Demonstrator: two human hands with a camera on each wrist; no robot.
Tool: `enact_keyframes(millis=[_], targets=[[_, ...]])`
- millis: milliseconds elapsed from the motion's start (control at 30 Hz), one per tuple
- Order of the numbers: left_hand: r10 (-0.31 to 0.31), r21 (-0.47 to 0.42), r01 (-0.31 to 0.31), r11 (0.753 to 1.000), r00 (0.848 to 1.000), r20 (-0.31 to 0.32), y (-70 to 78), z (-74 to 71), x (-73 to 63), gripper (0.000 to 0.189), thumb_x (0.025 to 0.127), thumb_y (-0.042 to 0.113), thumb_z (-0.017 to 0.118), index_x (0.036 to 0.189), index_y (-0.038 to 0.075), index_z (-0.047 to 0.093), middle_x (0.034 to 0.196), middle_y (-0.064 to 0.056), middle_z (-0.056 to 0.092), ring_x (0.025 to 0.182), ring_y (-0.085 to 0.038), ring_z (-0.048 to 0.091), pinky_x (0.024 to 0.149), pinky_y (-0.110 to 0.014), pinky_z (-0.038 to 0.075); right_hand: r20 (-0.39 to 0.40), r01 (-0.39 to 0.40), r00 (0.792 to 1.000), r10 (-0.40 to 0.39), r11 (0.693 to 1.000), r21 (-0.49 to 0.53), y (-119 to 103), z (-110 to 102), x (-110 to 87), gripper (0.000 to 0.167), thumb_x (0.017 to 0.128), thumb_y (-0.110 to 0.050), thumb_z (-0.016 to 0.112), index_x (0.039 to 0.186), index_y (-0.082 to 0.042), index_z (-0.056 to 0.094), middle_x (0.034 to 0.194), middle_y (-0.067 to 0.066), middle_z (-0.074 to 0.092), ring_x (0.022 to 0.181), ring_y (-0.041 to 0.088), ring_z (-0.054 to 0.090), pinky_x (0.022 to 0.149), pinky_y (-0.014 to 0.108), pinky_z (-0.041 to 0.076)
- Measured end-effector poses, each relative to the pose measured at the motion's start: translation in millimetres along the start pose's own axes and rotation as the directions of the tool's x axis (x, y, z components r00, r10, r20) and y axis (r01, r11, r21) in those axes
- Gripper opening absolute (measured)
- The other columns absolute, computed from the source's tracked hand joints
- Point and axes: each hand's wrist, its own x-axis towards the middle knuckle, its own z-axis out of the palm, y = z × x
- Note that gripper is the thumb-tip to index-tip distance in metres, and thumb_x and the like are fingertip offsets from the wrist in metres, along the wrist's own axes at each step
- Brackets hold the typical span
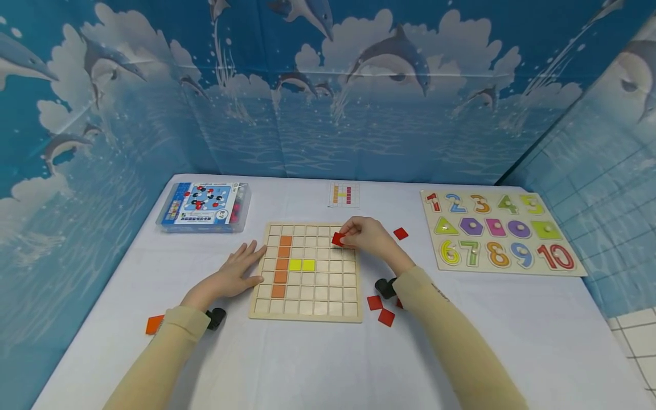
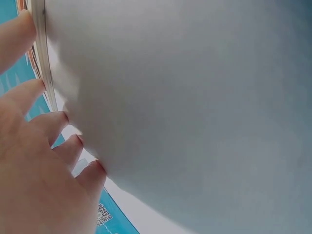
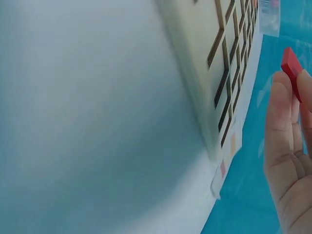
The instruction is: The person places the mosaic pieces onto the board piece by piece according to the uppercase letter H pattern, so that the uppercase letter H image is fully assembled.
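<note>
A wooden grid board (image 1: 328,293) lies on the table, with a column of orange tiles (image 1: 280,277) and two yellow tiles (image 1: 308,265) set in its squares. My right hand (image 1: 373,238) pinches a red square tile (image 1: 337,239) between thumb and fingers over the upper right of the board. In the right wrist view that red tile (image 3: 291,70) is held at the fingertips, raised off the grid. My left hand (image 1: 232,274) lies with fingers spread at the board's left edge, its fingertips touching the side; the left wrist view shows the fingers (image 2: 51,124) there too.
Several loose red tiles (image 1: 386,317) lie by the right forearm, with one more red tile (image 1: 401,233) behind it. Orange tiles (image 1: 154,324) lie near the left sleeve. A pattern card (image 1: 344,195), a plastic case (image 1: 204,208) and a number puzzle board (image 1: 504,230) stand farther back.
</note>
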Motion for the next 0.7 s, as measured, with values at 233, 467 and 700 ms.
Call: enact_keyframes(millis=[233, 467, 700], targets=[[0.0, -0.001, 0.0, 1.0, 1.0, 0.002, 0.9, -1.4, 0.0, 0.074, 0.097, 0.026, 0.06, 0.158, 0.012, 0.021, 0.165, -0.02, 0.004, 0.152, -0.042, -0.006, 0.122, -0.061, -0.002, -0.015, 0.019, 1.0, -0.018, 1.0, 0.013, -10, 14, 16.1, 0.012, 0.091, -0.012, 0.069, 0.102, -0.008, 0.069, 0.093, 0.007, 0.065, 0.084, 0.019, 0.061, 0.074, 0.024, 0.052], [0.005, 0.003, -0.005, 1.0, 1.0, -0.002, 0.7, -1.0, -0.7, 0.073, 0.098, 0.026, 0.06, 0.158, 0.011, 0.021, 0.165, -0.02, 0.004, 0.152, -0.042, -0.005, 0.122, -0.061, -0.001, 0.014, 0.018, 1.0, -0.018, 1.0, -0.007, -13, 25, 23.6, 0.012, 0.092, -0.012, 0.068, 0.103, -0.007, 0.069, 0.091, 0.008, 0.065, 0.077, 0.017, 0.064, 0.07, 0.023, 0.053], [0.005, 0.005, -0.005, 1.0, 1.0, -0.002, -2.0, -0.7, 0.0, 0.073, 0.098, 0.026, 0.06, 0.158, 0.011, 0.021, 0.165, -0.02, 0.003, 0.152, -0.042, -0.005, 0.122, -0.061, -0.002, 0.028, 0.021, 0.999, -0.019, 0.997, -0.068, -14, 31, 27.0, 0.009, 0.091, -0.009, 0.067, 0.1, -0.006, 0.069, 0.088, 0.007, 0.065, 0.075, 0.015, 0.063, 0.068, 0.022, 0.051]])
